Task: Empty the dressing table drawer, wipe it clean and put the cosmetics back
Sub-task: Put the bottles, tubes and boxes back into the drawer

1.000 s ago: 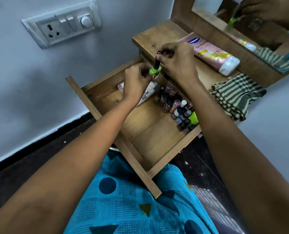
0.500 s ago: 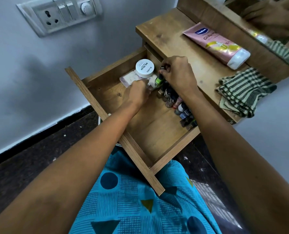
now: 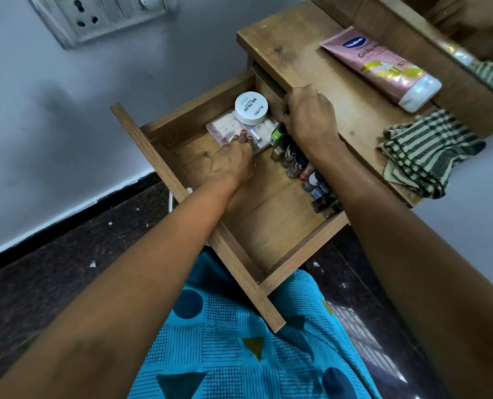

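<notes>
1. The dressing table top (image 3: pixel 305 61) fills the upper right. A mirror (image 3: pixel 467 36) stands along its far edge.
2. The drawer (image 3: pixel 193 180) is pulled out from under the top, over a lap in blue patterned cloth (image 3: pixel 239 358). Its wooden floor is bare through the middle and at the near end, and the cosmetics sit along two of its edges.
3. Both forearms reach in across the front board and hide part of the drawer floor.
4. A striped cloth (image 3: pixel 429 151) lies crumpled at the near right corner of the top and overhangs its edge.
5. A pink tube (image 3: pixel 380 67) lies flat by the mirror with its white cap towards the cloth.
6. A switch plate (image 3: pixel 101 15) is on the wall above the drawer.
7. A row of nail polish bottles (image 3: pixel 311 180) stands along the drawer edge that meets the table top, partly behind the right wrist.
8. The left hand (image 3: pixel 233 159) has its fingers stretched out, with the tips resting on a clear packet (image 3: pixel 225 129) in the drawer's far corner.
9. The right hand (image 3: pixel 308 116) is curled round the cap of a green-labelled bottle (image 3: pixel 278 135) at the far end of the row.
10. A white jar (image 3: pixel 251 108) sits on the packet, just beside the right thumb.
</notes>
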{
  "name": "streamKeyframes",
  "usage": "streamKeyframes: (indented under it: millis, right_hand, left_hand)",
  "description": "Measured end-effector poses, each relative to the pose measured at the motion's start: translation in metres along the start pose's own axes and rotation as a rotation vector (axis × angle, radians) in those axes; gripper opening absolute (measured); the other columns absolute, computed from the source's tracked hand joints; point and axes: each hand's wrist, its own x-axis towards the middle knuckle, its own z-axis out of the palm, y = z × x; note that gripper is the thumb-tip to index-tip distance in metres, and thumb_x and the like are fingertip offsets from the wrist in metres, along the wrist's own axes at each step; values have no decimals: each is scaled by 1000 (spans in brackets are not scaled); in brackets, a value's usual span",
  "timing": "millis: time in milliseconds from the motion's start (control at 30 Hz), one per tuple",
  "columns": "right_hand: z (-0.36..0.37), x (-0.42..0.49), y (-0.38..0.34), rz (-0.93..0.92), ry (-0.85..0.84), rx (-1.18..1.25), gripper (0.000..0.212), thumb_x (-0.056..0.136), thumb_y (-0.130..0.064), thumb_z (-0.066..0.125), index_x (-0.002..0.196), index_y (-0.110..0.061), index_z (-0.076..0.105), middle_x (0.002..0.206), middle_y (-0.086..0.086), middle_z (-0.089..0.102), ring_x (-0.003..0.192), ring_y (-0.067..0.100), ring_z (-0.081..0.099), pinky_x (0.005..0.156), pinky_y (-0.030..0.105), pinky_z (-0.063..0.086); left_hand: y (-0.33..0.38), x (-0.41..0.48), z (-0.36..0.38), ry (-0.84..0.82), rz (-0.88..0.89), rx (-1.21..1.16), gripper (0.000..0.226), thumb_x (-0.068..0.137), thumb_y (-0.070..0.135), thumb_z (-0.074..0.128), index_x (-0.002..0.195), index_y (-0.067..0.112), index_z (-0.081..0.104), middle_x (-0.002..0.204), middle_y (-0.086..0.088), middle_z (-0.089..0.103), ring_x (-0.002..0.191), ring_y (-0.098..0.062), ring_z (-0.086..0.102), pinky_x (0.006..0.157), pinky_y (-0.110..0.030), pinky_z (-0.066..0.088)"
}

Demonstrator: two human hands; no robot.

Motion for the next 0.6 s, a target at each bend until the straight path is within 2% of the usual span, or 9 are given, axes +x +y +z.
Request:
streamKeyframes:
  millis: [133,233,600]
  right_hand:
    - [-5,-1,-5,-12,-23,-45,28,94,0,38,117,2,55,119,24,53,108,37,55,87,40,43]
    - [-9,0,-7,-15,-49,-60,30,93,4,37,118,3,53,122,24,52,112,36,53,89,40,42]
    - [0,0,-4,-56,-69,17,26,92,-3,45,116,-2,56,118,22,52,106,37,55,85,37,43]
  left_hand:
    - [-2,5,1,39,-22,-4,43,95,2,35,138,6,33,143,-14,38,122,-37,47,89,-47,45]
    - [-2,7,2,82,-46,-35,38,97,6,33,135,4,35,132,-20,48,116,-40,52,89,-46,45]
    - [-8,13,10,136,-5,11,43,89,-1,43,132,6,40,125,-17,53,109,-39,55,79,-45,48]
